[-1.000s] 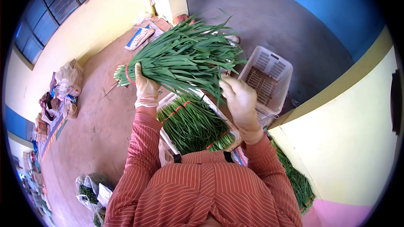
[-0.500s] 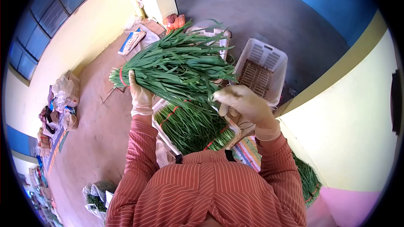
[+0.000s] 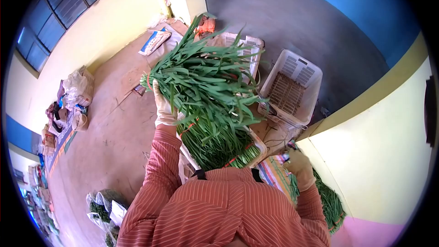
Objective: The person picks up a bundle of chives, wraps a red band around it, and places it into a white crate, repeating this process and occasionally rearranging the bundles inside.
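My gloved left hand (image 3: 164, 107) is closed around the stem end of a big bunch of garlic chives (image 3: 206, 73), near its red band. The long leaves fan out to the right, over a white crate (image 3: 263, 145) packed with more banded chives (image 3: 208, 144). My gloved right hand (image 3: 300, 170) is low at the right, beside a striped woven sheet (image 3: 274, 174). Its fingers are blurred, and I cannot tell what, if anything, they hold; some green leaves (image 3: 293, 185) show just below it.
Ahead on the right stands a white crate (image 3: 311, 100) with a brown slatted bottom, and another crate (image 3: 251, 45) is partly behind the leaves. Banded chives (image 3: 331, 203) lie by the right wall. Plastic bags of greens (image 3: 103, 208) sit at the lower left, and bagged goods (image 3: 77, 89) line the left wall.
My right hand has left the leaf tips and moved down and right to beside the striped sheet. My left hand keeps hold of the bunch. The view has shifted slightly.
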Demonstrator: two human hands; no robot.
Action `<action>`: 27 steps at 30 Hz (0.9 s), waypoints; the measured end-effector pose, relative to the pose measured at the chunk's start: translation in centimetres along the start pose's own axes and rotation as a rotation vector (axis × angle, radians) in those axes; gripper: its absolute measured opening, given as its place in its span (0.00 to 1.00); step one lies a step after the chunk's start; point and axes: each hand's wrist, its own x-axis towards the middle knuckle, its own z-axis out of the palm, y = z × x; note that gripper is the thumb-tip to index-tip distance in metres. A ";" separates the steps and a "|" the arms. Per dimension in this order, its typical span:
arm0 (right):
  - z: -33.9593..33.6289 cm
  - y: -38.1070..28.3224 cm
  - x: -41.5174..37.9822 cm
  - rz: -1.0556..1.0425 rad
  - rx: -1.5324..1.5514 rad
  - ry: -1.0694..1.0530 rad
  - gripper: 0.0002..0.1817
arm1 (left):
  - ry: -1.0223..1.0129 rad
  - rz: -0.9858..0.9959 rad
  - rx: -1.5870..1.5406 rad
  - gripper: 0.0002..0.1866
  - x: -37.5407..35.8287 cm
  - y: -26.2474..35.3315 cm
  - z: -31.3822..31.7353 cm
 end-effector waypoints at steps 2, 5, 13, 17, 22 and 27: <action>-1.4 -0.9 -0.3 0.365 -0.116 0.214 0.20 | 0.051 0.155 0.427 0.32 -0.7 -0.8 0.6; -5.6 -8.1 1.9 0.274 0.551 0.455 0.16 | 0.116 0.163 0.456 0.31 -0.9 -1.1 0.6; -7.5 -17.8 6.8 -0.004 0.928 0.291 0.14 | 0.088 0.114 0.508 0.32 -2.5 -2.6 2.8; -7.4 -18.8 7.4 0.087 1.065 0.143 0.12 | 0.077 0.081 0.457 0.32 -2.2 -1.6 1.2; -6.2 -17.0 7.0 -0.150 0.643 0.342 0.10 | 0.024 0.094 0.398 0.30 -1.7 -0.1 -1.6; -6.9 -17.0 3.6 -0.336 -0.062 0.307 0.10 | -0.006 0.117 0.330 0.26 -1.6 -0.1 -3.1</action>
